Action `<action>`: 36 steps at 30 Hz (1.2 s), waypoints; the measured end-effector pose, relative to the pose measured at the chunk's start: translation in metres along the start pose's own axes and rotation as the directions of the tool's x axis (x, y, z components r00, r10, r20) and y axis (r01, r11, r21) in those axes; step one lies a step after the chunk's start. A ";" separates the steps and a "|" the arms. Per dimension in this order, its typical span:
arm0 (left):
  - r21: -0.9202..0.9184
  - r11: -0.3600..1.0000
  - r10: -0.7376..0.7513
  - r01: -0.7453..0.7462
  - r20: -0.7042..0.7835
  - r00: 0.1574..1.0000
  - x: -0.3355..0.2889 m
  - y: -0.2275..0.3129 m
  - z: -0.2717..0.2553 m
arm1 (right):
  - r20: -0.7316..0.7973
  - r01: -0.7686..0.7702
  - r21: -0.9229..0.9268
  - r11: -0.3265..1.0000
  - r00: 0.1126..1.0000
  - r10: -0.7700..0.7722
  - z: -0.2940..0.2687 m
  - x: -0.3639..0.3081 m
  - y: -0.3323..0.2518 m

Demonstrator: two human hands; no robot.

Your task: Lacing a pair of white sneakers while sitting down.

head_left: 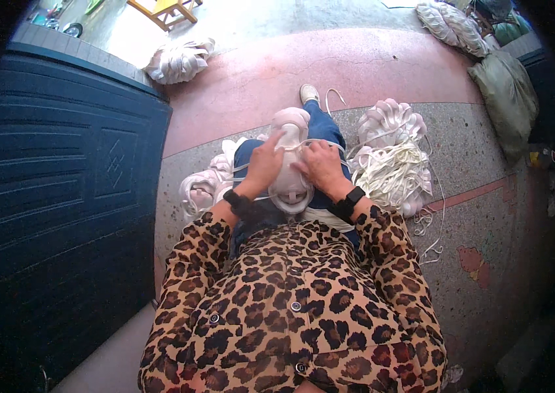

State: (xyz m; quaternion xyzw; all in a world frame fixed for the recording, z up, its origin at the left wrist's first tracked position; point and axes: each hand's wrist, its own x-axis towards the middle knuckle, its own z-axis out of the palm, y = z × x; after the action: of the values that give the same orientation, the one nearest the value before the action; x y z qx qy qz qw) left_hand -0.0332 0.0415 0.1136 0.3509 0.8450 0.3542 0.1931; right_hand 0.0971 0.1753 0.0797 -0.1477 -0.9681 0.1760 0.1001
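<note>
A pale pinkish-white shoe upper (pixel 288 175) lies lengthwise across my lap, its round opening toward me. My left hand (pixel 266 164) is closed on the shoe's left side, fingers reaching to the middle of its front. On the right side, my right hand (pixel 322 165) has its fingers curled at the middle, around a white shoelace (pixel 320 140) that runs off over my right thigh. The fingertips are small here, so the exact grip on the lace is hard to make out. Another loose lace hangs past my left wrist.
Right of my leg sit a heap of white laces (pixel 392 169) and a fanned stack of shoe uppers (pixel 392 121). More uppers (pixel 202 188) lie at my left. A blue door (pixel 68 164), white bundles (pixel 179 60), a sack (pixel 506 98) and a wooden stool (pixel 165 12) stand around.
</note>
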 end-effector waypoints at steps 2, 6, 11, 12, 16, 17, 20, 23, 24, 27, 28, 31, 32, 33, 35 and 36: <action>0.097 0.995 0.021 -0.029 0.077 0.997 0.001 0.000 0.014 | 0.064 0.024 -0.010 1.000 0.998 -0.023 0.003 0.001 0.002; 0.321 0.946 -0.029 -0.046 0.224 0.974 0.008 0.012 0.030 | 0.129 0.067 0.117 0.991 0.988 -0.082 0.018 0.001 0.026; 0.411 0.898 0.099 -0.160 0.167 0.981 0.004 0.006 0.042 | 0.051 0.104 0.172 0.980 0.992 -0.114 0.007 0.001 0.025; 0.421 0.882 0.159 -0.213 0.158 0.974 0.001 0.003 0.044 | 0.042 0.104 0.213 0.971 0.992 -0.116 0.001 0.002 0.022; 0.603 0.750 0.185 -0.271 0.201 0.962 0.002 0.012 0.054 | -0.056 0.122 0.229 0.966 0.992 -0.112 0.006 0.002 0.027; 0.603 0.741 0.208 -0.296 0.213 0.955 0.002 0.013 0.053 | -0.061 0.117 0.241 0.963 0.993 -0.105 0.005 0.001 0.028; 0.553 0.734 0.318 -0.394 0.233 0.919 0.003 0.020 0.046 | -0.107 0.104 0.261 0.960 0.991 -0.079 0.009 -0.007 0.032; 0.526 0.743 0.334 -0.414 0.245 0.910 0.005 0.014 0.047 | -0.091 0.107 0.219 0.970 0.992 -0.089 0.000 -0.013 0.029; 0.504 0.751 0.342 -0.426 0.255 0.904 0.007 0.019 0.048 | -0.159 0.121 0.211 0.970 0.983 -0.088 -0.001 -0.018 0.029; 0.433 0.802 0.320 -0.411 0.269 0.908 -0.014 0.033 0.018 | -0.253 0.150 0.160 0.976 0.962 -0.106 -0.034 -0.026 0.007; 0.385 0.825 0.319 -0.414 0.287 0.903 -0.026 0.042 0.003 | -0.289 0.172 0.163 0.972 0.950 -0.120 -0.040 -0.036 -0.004; 0.031 0.923 0.355 -0.384 0.317 0.879 -0.065 0.038 -0.035 | -0.305 0.316 0.260 0.912 0.923 -0.233 -0.041 -0.047 -0.028; -0.057 0.937 0.345 -0.345 0.311 0.886 -0.067 0.036 -0.043 | -0.248 0.295 0.426 0.855 0.947 -0.204 -0.040 -0.053 -0.028; -0.141 0.945 0.327 -0.297 0.306 0.894 -0.073 0.036 -0.053 | -0.186 0.253 0.584 0.772 0.967 -0.176 -0.038 -0.060 -0.031; -0.181 0.965 0.237 -0.192 0.272 0.933 -0.079 0.032 -0.072 | -0.264 0.353 0.618 0.702 0.935 -0.238 -0.039 -0.078 0.017; -0.121 0.979 0.193 -0.166 0.266 0.944 -0.080 0.018 -0.081 | -0.261 0.325 0.638 0.698 0.944 -0.201 -0.048 -0.089 0.047</action>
State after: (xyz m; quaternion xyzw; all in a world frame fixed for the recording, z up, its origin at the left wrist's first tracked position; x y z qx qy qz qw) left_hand -0.0171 -0.0452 0.1875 0.4627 0.7561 0.3584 0.2928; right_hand 0.2042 0.2039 0.0936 0.0244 -0.8373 0.4839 0.2536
